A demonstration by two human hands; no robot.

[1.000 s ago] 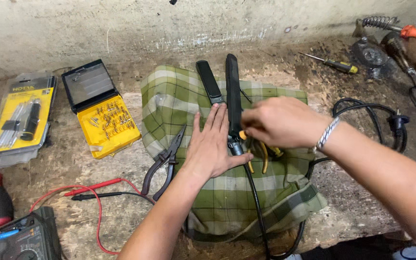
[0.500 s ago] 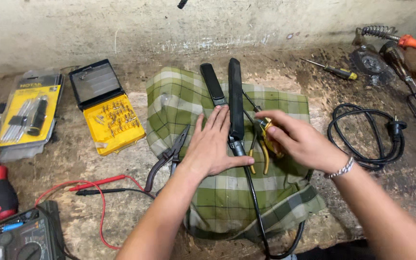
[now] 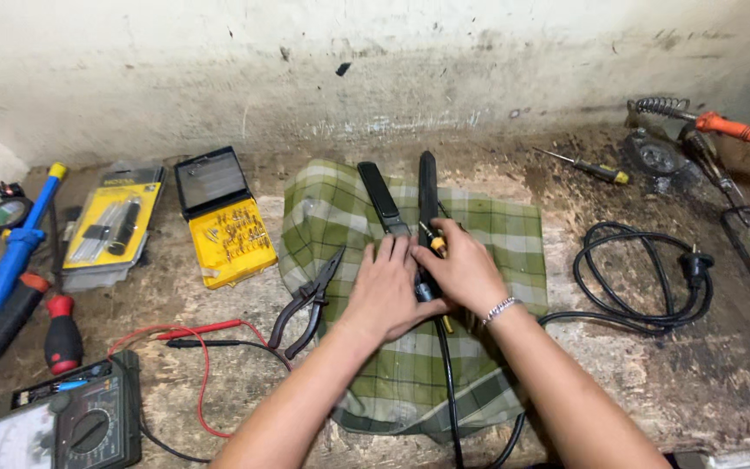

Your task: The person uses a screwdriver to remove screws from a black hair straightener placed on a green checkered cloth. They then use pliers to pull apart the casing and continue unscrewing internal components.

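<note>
Both hands meet mid-cloth on the black hair straightener (image 3: 428, 187), the left hand (image 3: 386, 291) pressing flat and open, the right hand (image 3: 462, 271) pinching a yellow-handled tool (image 3: 437, 244) whose tip is hidden, with bare counter (image 3: 653, 373) right of the green checked cloth (image 3: 340, 208) and pliers (image 3: 310, 300) at its left edge.

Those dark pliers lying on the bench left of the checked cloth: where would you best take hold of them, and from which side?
Take the pliers by their two curved handles, which point toward the near edge of the bench, coming from above and from the near side. The handles lie spread apart and free, while the pointed nose reaches up to the edge of the checked cloth, close by the left hand.
</note>
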